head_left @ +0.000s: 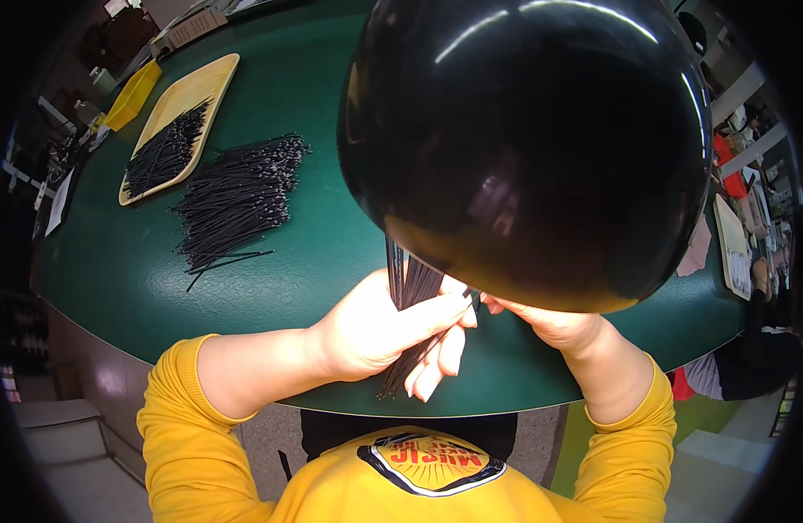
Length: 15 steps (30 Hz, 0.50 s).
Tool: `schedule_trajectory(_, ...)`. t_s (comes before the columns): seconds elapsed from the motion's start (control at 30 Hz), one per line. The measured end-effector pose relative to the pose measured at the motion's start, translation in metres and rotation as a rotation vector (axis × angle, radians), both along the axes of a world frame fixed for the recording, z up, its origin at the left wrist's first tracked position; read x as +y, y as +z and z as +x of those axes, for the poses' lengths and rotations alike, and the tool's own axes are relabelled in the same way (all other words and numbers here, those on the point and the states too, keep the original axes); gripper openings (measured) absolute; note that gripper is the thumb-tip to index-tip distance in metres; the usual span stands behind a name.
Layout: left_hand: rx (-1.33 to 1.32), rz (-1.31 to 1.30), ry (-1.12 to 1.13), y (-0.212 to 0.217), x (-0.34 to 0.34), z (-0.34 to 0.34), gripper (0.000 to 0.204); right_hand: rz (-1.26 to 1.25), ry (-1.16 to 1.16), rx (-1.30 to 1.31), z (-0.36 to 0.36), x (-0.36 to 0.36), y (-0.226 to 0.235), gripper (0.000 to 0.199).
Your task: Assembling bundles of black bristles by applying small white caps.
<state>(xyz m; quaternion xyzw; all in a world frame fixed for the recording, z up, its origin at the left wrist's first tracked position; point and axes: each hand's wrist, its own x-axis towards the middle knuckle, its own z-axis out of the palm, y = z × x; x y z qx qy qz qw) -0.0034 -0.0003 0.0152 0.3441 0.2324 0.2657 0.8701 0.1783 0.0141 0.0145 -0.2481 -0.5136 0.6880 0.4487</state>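
A bundle of thin black wires [421,283] is gripped in my left hand [366,327], with the thumb laid across it. Their lower ends stick out below the palm, and their upper part goes out of sight behind a large glossy black dome, which looks like a lamp shade [523,157]. My right hand [565,328] is just right of the left thumb, its fingertips drawn together in a pinch. The dome covers most of those fingers, and what they hold is too small to make out. Bright light falls on both hands.
On the green table [332,261], a pile of black wires [236,205] lies to the left. Behind it, a pale yellow tray [201,83] holds more wires, beside a yellow bin [133,96]. A pink cloth [696,250], another tray [732,235] and a co-worker's hand [760,275] are at the right.
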Motion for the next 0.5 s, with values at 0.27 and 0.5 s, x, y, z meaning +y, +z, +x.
schedule_trajectory(0.27,-0.037,0.025,0.002,-0.0014,0.0006,0.0002,0.018,-0.037,-0.011,0.015,0.0001,0.0005,0.0000,0.031)
schedule_trajectory(0.5,-0.028,0.019,-0.002,-0.0019,0.0005,0.0000,0.018,0.100,-0.006,-0.090,0.0023,0.0034,-0.0011,0.028)
